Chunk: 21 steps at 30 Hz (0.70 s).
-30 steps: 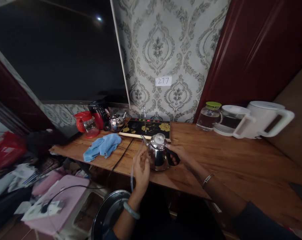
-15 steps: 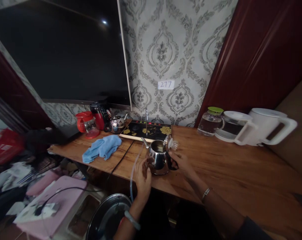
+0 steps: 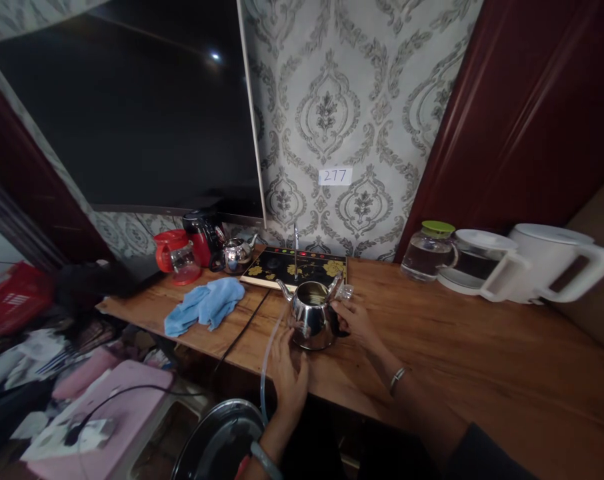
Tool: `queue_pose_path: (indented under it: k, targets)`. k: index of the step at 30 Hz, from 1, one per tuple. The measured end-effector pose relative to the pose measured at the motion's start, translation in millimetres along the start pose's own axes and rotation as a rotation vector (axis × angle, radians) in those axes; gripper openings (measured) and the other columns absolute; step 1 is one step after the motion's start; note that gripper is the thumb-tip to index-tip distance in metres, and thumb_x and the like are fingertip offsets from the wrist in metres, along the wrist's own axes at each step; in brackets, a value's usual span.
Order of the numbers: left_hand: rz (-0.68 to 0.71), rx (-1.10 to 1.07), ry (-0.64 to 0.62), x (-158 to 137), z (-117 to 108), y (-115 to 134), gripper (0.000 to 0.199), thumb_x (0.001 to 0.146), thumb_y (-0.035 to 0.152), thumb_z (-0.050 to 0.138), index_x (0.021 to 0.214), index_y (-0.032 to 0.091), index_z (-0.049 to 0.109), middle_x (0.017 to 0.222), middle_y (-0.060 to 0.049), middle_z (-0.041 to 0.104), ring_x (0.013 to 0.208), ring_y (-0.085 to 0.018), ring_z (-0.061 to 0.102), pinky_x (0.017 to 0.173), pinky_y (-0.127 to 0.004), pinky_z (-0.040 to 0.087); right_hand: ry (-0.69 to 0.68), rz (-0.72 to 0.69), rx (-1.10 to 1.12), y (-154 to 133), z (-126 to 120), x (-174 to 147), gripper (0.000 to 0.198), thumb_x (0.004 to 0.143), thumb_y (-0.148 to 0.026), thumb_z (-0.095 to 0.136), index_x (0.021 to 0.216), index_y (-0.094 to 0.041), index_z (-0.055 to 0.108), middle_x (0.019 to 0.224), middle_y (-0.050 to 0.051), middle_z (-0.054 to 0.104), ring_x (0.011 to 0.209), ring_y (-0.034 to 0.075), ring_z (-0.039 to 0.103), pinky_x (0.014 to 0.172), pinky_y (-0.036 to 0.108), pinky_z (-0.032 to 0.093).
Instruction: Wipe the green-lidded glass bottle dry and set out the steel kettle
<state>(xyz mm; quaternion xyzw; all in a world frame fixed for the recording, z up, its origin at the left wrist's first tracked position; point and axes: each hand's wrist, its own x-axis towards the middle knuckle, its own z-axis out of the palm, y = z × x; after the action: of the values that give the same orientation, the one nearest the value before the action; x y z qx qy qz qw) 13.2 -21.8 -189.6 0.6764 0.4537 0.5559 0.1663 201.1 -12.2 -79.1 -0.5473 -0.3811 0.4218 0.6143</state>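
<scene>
A shiny metal teapot [image 3: 312,323] with its lid [image 3: 337,288] tipped up at the back right stands upright near the front edge of the wooden table. My right hand [image 3: 355,320] is wrapped around its dark handle. On the other side, my left hand [image 3: 289,373] has its fingers stretched out at the teapot's lower left. Whether those fingertips touch the metal I cannot tell. Behind the teapot lies a black electric tea stove [image 3: 277,267] with gold flowers and a thin upright spout. A clear hose [image 3: 265,373] runs down just left of my left hand.
A blue cloth [image 3: 207,305], a red-lidded glass pot [image 3: 179,260] and a second metal teapot [image 3: 237,255] are on the left. At right stand a green-lidded glass jug [image 3: 425,250] and white kettles [image 3: 552,263]. Below the edge sits a metal basin [image 3: 222,440].
My left hand has slid slightly down along the teapot's side. The lid is swung up more edge-on, and my right hand has shifted a little on the handle. The view has tilted slightly.
</scene>
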Motion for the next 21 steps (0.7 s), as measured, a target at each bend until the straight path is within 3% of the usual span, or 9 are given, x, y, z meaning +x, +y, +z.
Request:
queue_pose_path:
  k: [5,12,21]
  targets:
    - [0.056,0.04,-0.018,0,-2,2,0.045,0.095,0.038,0.053,0.137,0.021,0.057,0.138,-0.015,0.063,0.131,-0.031,0.059,0.111,-0.054,0.048,-0.037,-0.039,0.011,3,2,9,0.067,0.048,-0.08,0.08,0.048,-0.022,0.048,0.039,-0.007,0.041,0.036,0.007,0.035,0.039,0.022,0.024]
    - [0.127,0.087,-0.007,-2,-4,2,0.047,0.096,0.034,0.052,0.141,0.022,0.054,0.139,-0.014,0.062,0.13,-0.03,0.06,0.108,-0.052,0.049,-0.059,-0.053,0.039,8,4,17,0.068,0.048,-0.081,0.08,0.048,-0.022,0.046,0.04,-0.008,0.037,0.037,0.005,0.029,0.04,0.021,0.017]
    - [0.047,0.043,0.003,-7,-6,3,0.044,0.095,0.036,0.055,0.136,0.022,0.059,0.136,-0.015,0.062,0.127,-0.03,0.061,0.103,-0.05,0.053,-0.153,-0.054,0.013,7,3,25,0.068,0.052,-0.08,0.079,0.048,-0.024,0.042,0.04,-0.008,0.037,0.037,0.005,0.028,0.04,0.023,0.018]
